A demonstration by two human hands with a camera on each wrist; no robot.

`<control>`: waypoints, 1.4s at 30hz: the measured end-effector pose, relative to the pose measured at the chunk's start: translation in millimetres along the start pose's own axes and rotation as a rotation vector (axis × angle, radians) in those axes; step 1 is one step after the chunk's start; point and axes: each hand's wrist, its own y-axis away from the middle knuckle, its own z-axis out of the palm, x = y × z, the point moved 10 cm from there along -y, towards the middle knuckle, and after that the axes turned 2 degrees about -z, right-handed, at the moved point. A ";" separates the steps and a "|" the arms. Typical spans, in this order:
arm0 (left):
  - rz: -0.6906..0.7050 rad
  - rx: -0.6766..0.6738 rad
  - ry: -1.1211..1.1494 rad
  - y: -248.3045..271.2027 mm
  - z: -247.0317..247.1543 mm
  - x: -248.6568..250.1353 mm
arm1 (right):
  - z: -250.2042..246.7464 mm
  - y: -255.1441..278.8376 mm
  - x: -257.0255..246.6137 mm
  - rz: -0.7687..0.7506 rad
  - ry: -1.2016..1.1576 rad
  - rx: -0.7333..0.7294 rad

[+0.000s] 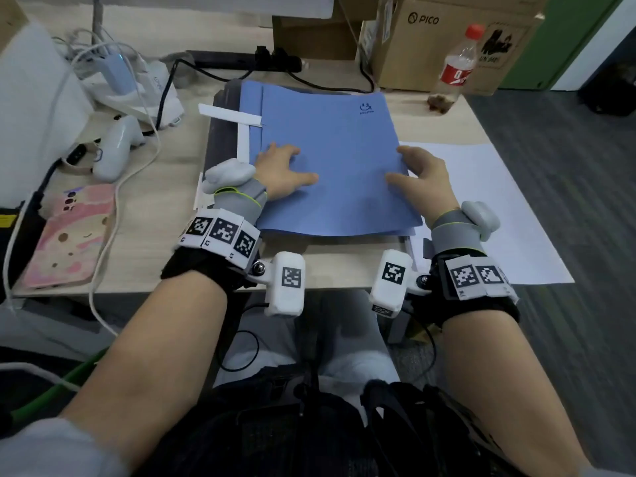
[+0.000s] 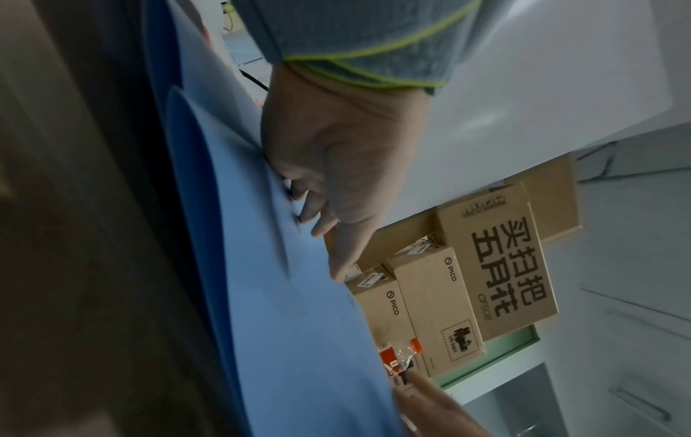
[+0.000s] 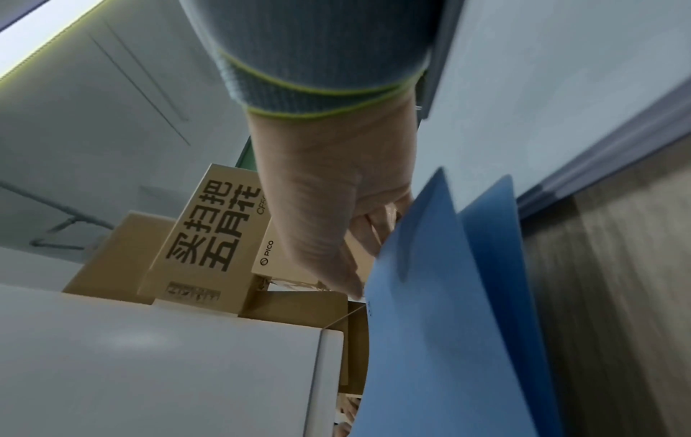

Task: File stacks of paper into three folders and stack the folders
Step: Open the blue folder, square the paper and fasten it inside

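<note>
A stack of blue folders [image 1: 337,160] lies on a dark flat slab [image 1: 220,132] in the middle of the desk. The lower folders' edges show at the left [image 1: 251,98] and at the near right corner. My left hand [image 1: 285,170] presses on the top folder's left part with fingers spread; its fingertips [image 2: 318,218] touch the blue cover [image 2: 262,295]. My right hand [image 1: 423,173] rests on the folder's right edge with the thumb lying on top. A raised folder corner [image 3: 430,325] hides the right hand's [image 3: 329,207] fingers. A large white sheet [image 1: 488,208] lies to the right.
White paper strips [image 1: 241,118] stick out at the stack's left. A cola bottle [image 1: 457,63] and cardboard boxes [image 1: 447,36] stand at the back right. A white controller [image 1: 117,146], cables, a charger [image 1: 117,74] and a pink notebook [image 1: 72,235] fill the left.
</note>
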 end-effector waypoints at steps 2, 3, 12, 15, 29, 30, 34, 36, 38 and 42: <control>0.004 0.023 0.055 3.8 0.5 1.0 | -6.8 5.9 -6.2 -0.008 -0.194 0.041; 0.011 0.042 0.102 5.0 -0.4 0.3 | -11.7 8.0 -4.9 0.016 -0.325 0.075; 0.175 0.175 0.413 29.8 -22.6 15.6 | 17.2 25.7 -4.1 0.146 -1.054 0.033; 0.324 0.058 0.346 47.7 -23.1 47.7 | 35.8 27.1 -32.0 0.041 -0.849 -0.076; 0.389 0.607 0.406 98.7 -113.7 16.4 | 142.0 32.1 -131.2 -0.414 -0.111 -0.512; 0.347 0.678 0.432 101.6 -120.1 4.3 | 153.2 33.5 -129.0 -0.394 -0.052 -0.544; 0.180 0.968 0.441 121.3 -139.6 -41.8 | 183.7 38.8 -112.6 -0.303 0.176 -0.591; 0.121 1.071 0.507 134.9 -143.3 -59.6 | 191.2 41.7 -107.2 -0.286 0.282 -0.595; 0.089 1.148 0.544 144.4 -144.0 -72.9 | 196.3 44.1 -105.1 -0.283 0.358 -0.591; -0.146 1.277 0.383 153.4 -146.7 -99.8 | 205.4 42.7 -97.0 -0.271 0.429 -0.607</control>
